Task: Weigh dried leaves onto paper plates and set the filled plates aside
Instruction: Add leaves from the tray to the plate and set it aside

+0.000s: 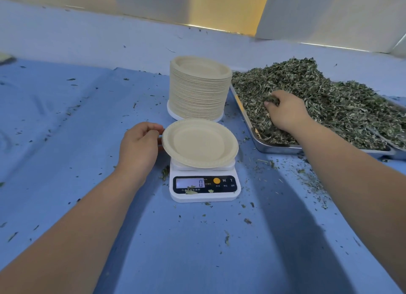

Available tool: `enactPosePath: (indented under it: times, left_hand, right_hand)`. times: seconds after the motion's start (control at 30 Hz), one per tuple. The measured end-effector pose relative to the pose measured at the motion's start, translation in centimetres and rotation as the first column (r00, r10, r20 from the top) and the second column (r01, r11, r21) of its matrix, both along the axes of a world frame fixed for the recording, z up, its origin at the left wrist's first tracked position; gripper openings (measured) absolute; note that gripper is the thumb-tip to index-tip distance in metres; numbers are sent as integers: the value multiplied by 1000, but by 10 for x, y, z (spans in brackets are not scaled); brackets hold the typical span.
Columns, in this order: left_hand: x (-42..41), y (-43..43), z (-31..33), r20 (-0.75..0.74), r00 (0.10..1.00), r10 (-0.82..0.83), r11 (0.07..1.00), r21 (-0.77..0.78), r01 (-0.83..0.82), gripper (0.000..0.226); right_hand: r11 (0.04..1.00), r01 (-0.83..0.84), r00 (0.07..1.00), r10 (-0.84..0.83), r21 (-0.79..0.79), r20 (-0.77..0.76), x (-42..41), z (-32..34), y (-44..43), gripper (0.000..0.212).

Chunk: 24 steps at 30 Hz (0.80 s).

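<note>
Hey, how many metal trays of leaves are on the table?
2. The first tray sits right of the plate stack, under the right hand; the second tray shows only a corner at the right edge. The leaves may hide others.

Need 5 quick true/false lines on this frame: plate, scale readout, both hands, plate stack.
1. The paper plate on the scale holds leaves. False: it is empty.
2. The display reads 0. True.
3. The right hand grips dried leaves in the metal tray. True.
4. The left hand is scooping leaves. False: it holds the paper plate by its rim.
5. The stack of paper plates stands behind the scale. True.
</note>
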<state>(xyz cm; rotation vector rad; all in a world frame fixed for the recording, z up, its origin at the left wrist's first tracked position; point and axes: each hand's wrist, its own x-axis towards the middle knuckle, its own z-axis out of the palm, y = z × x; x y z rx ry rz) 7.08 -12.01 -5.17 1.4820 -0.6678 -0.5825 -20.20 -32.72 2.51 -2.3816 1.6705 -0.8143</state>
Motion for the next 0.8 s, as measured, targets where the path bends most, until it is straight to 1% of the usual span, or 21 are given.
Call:
enactPosePath:
  times: [0.07, 0.2, 0.27, 0.37, 0.47, 0.5, 0.6, 0.67, 0.73, 0.77, 0.8]
  left_hand:
    - [-1, 0, 1, 7, 1000, -3, 1000, 2, 3, 30]
    - [-2, 2, 1, 1, 1000, -8, 1000, -16, 8, 31]
    - [-2, 2, 1, -2, 1000, -6, 1000, -23, 6, 31]
    - [0, 2, 0, -25, 1000, -11, 999, -37, 10, 30]
    - [0, 2, -1, -23, 1000, -12, 999, -37, 11, 30]
    - [0, 2, -1, -25, 1000, -14, 999, -38, 13, 31]
    - [1, 2, -1, -35, 999, -24, 999, -49, 22, 29]
    - [0, 2, -1, -27, 999, -18, 999, -45, 17, 28]
    - [0, 1, -1, -17, 1000, -11, 999, -43, 10, 28]
    - [1, 1, -1, -18, 1000, -13, 999, -42, 13, 27]
    - [1, 1, -1, -21, 1000, -17, 999, -42, 16, 27]
  right_hand:
    - [998, -42, 999, 42, -51, -4, 11, 11, 9, 17]
    - [975, -169, 981, 181, -146, 70, 44, 34, 39, 25]
    - [951, -246, 960, 266, -190, 91, 64, 40, 61, 25]
    - [911, -366, 913, 391, -189, 117, 94, 32, 94, 22]
    - [868, -482, 858, 495, -120, 135, 114, 12, 118, 18]
    - [852, -514, 844, 523, -96, 119, 117, 6, 124, 18]
    - [826, -563, 826, 564, 11, -18, 117, -3, 128, 18]
    - [832, -540, 806, 554, 126, -207, 113, -2, 127, 20]
    - [840, -505, 740, 539, 199, -402, 110, 1, 128, 25]
    - [842, -496, 720, 536, 213, -440, 109, 2, 129, 28]
    - [842, -494, 723, 536, 215, -437, 108, 4, 130, 32]
